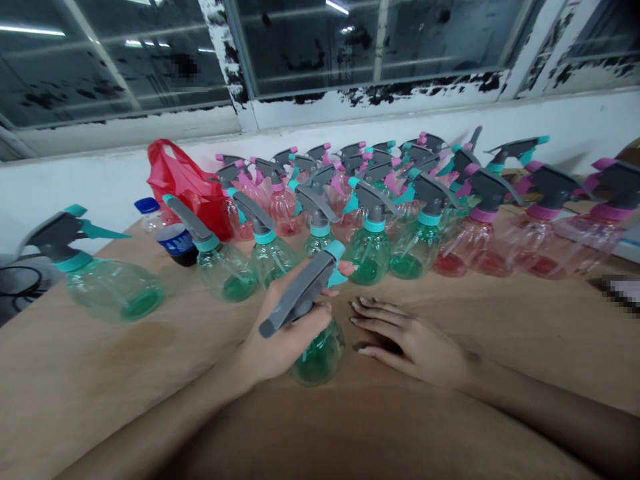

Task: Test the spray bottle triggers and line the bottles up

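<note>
A green spray bottle (pixel 319 357) with a grey and teal spray head stands on the wooden table near its front edge. My left hand (pixel 285 333) is wrapped round its neck, just under the spray head. To the right of the bottle, my right hand (pixel 407 337) lies palm down with its fingers spread and holds nothing. Its fingertips point toward the bottle and are a little apart from it. Behind my hands stands a row of similar bottles, such as a green one (pixel 369 257) and a pink one (pixel 463 247).
Alone at the left stands a green spray bottle (pixel 115 290). A dark drink bottle (pixel 175 240) and a red plastic bag (pixel 193 193) are at the back left. Several more spray bottles crowd toward the wall (pixel 100 180). A phone-like object (pixel 623 291) lies at the right edge.
</note>
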A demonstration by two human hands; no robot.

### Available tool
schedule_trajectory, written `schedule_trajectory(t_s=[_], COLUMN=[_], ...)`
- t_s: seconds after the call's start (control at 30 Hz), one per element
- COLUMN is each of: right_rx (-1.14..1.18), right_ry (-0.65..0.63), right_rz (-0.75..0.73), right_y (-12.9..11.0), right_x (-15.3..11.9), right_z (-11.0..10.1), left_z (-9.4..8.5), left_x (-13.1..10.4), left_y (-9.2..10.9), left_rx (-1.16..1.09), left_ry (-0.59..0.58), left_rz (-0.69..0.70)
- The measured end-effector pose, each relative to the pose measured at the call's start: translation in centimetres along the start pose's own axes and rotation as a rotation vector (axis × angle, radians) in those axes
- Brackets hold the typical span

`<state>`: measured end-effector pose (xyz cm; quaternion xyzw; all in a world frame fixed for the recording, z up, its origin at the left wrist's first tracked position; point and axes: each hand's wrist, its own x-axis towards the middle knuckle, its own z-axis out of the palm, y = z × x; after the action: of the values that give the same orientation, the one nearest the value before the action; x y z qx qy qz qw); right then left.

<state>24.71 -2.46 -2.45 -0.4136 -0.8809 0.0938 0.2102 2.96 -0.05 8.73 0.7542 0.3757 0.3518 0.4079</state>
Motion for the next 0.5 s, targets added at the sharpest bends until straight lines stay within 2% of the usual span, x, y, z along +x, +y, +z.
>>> schedule_trajectory(t_s=[0.2,0.5], right_rx=[0.008,0.018], right_ry=[0.008,0.031], right_rz=[-0.006,-0.010], right_y=[-0.08,-0.11], right_x=[-0.02,-0.03], right_z=[-0.04,-0.05], left_z=[-0.03,-0.22], left_x=[-0.03,-0.30], left_y=[0.04,-0.34], left_rx=[0.002,0.107], left_ry=[0.000,0.061], left_rz=[-0.026,0.014])
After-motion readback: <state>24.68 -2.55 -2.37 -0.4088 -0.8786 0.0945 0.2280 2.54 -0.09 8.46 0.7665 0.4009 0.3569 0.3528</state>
